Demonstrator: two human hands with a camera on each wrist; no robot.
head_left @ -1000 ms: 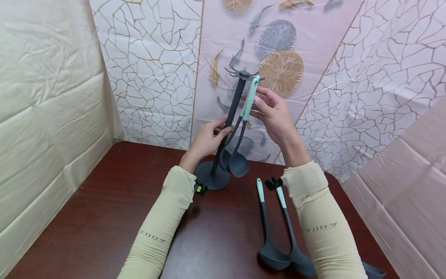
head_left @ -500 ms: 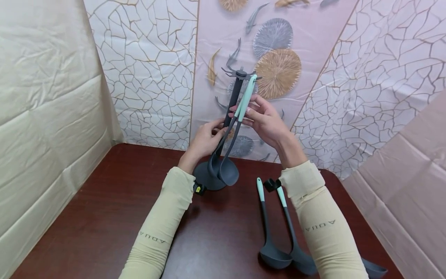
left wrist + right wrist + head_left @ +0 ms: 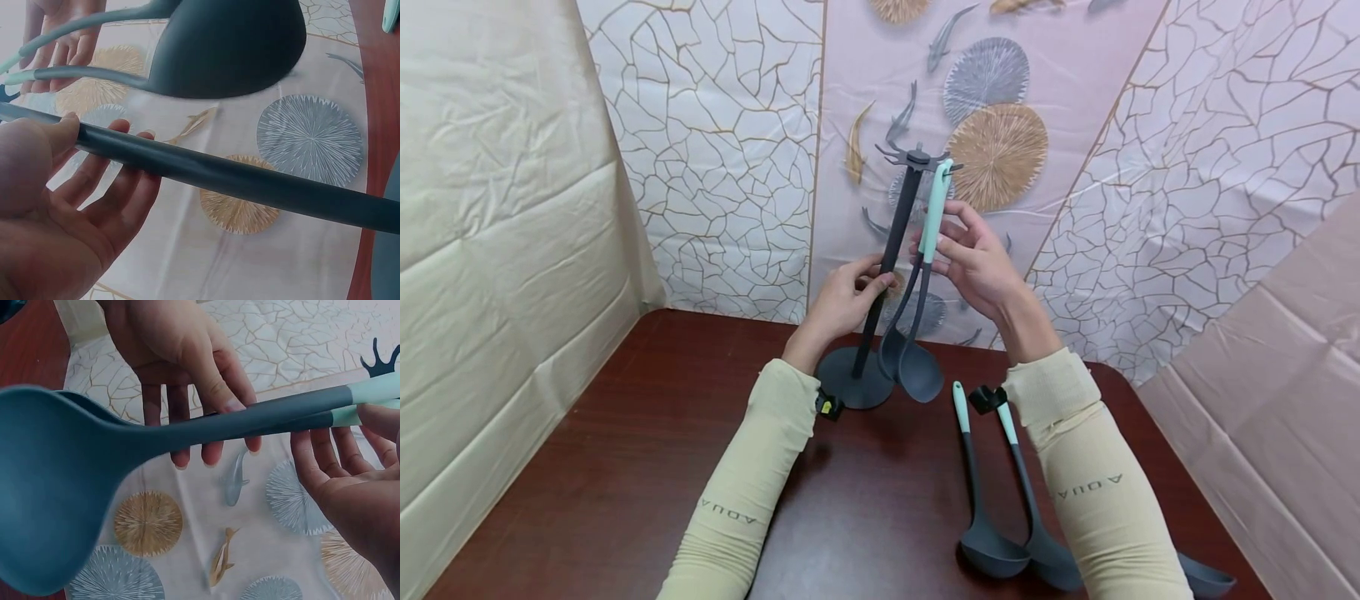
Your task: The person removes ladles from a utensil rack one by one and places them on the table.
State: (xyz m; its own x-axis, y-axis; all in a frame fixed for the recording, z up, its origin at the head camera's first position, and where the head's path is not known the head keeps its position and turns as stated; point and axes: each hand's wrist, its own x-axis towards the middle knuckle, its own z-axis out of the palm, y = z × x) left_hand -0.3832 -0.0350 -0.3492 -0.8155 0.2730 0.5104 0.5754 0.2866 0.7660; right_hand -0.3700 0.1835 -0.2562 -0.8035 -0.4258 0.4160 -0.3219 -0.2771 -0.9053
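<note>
A dark utensil stand (image 3: 898, 221) with a round base and a ring of hooks rises at the back of the table. My left hand (image 3: 841, 302) grips its pole between thumb and fingers. Two dark ladles with mint handles hang together from a right-hand hook, the front ladle (image 3: 920, 373) partly covering the rear ladle (image 3: 890, 354). My right hand (image 3: 983, 257) pinches a mint handle near its lower end, thumb in front and fingers behind. In the right wrist view, the front ladle's bowl (image 3: 50, 487) fills the left side.
On the dark red table (image 3: 625, 467) lie a mint-handled ladle (image 3: 992, 550) and another mint-handled utensil (image 3: 1048, 558) beside it. A further dark utensil (image 3: 1206, 577) is partly hidden by the right sleeve. Patterned cloth (image 3: 737, 167) hangs behind the table.
The right hand has moved slightly left and down with the handles. The ladle bowls swung left across the stand's base, then back right. The left hand stays on the pole.
</note>
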